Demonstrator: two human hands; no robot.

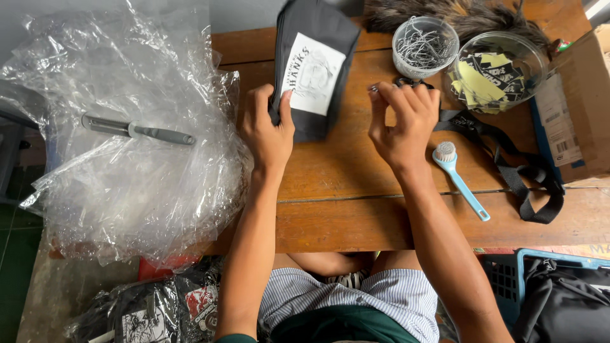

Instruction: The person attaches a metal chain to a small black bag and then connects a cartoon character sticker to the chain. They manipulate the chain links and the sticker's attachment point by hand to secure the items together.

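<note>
Bare-armed person wears blue-and-white striped shorts (400,295) and a dark green top (340,324), no sleeves showing.

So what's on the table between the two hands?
Only bare wooden table lies between the left hand and right hand, as the head view shows.

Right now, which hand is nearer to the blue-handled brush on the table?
Right. The right hand hovers just left of the blue-handled brush, pinching something small. The left hand is farther off to the left, gripping the dark folded fabric item.
</note>
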